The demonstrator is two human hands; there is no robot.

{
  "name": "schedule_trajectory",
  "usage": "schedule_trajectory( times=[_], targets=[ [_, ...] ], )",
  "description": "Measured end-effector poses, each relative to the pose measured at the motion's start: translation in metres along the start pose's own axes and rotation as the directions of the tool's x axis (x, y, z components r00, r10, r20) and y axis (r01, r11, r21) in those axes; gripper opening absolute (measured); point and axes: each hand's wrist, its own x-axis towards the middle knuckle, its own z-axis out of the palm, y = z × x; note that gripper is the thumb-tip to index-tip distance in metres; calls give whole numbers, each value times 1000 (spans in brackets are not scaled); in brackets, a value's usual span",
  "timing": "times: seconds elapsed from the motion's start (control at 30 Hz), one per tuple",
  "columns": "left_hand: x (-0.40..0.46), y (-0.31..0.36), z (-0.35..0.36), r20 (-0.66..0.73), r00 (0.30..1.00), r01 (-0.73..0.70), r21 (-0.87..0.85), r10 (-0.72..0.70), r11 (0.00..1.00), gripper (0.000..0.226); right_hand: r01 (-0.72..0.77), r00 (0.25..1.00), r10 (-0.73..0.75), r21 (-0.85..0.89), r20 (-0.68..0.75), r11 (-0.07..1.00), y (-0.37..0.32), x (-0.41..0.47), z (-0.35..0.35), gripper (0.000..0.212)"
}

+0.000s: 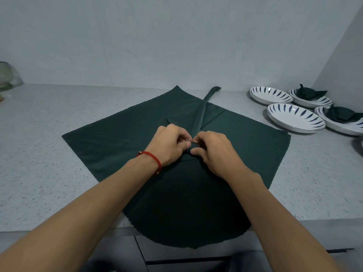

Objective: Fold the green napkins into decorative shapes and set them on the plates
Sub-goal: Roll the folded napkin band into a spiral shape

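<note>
A large dark green napkin (121, 134) lies spread flat on the speckled grey counter, its near corner hanging over the front edge. My left hand (170, 146) and my right hand (214, 152) meet at the napkin's middle, both pinching a small bunch of cloth. A narrow folded strip (202, 112) of the same green cloth runs from my fingers toward the back wall. At the right stand white plates with blue leaf marks: two bare ones (270, 95) (294, 118), and two behind them each holding a folded green napkin (309, 93) (341, 114).
The counter (43, 154) ends at a front edge near me, with dark cabinet fronts below. Walls close off the back and the right corner. A glass vessel (7, 75) stands at the far left against the wall.
</note>
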Motion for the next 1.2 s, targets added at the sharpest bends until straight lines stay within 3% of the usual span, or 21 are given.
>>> schedule_trajectory(
  times=[0.23, 0.43, 0.77, 0.93, 1.03, 1.1, 1.2],
  targets=[
    [13, 1, -5, 84, 996, 28, 13, -29, 1000, 8, -38, 997, 38, -2, 72, 999, 1, 9, -6, 33],
    [30, 9, -13, 204, 970, 132, 14, -132, 991, 9, 29, 1000, -29, 30, -8, 999, 8, 7, 1, 33],
    [28, 0, 2, 60, 998, -3, -31, 5, 1000, 11, -61, 993, 57, 42, 99, 997, 15, 30, -8, 23],
    [50, 7, -6, 190, 977, 100, -3, -98, 995, 9, -12, 999, 9, 81, 37, 997, 13, 24, -3, 40],
    [59, 8, -7, 256, 955, 163, -43, -146, 986, 10, 0, 1000, 0, 5, 16, 1000, 15, 27, -2, 34],
    [58, 8, -4, 207, 970, 132, -9, -127, 991, 8, 2, 1000, -1, -41, 23, 999, 16, 32, -3, 31],
    [52, 2, 4, 70, 997, -18, 94, 12, 995, 14, -12, 997, 16, -59, 73, 998, 18, 41, -8, 30]
  ],
)
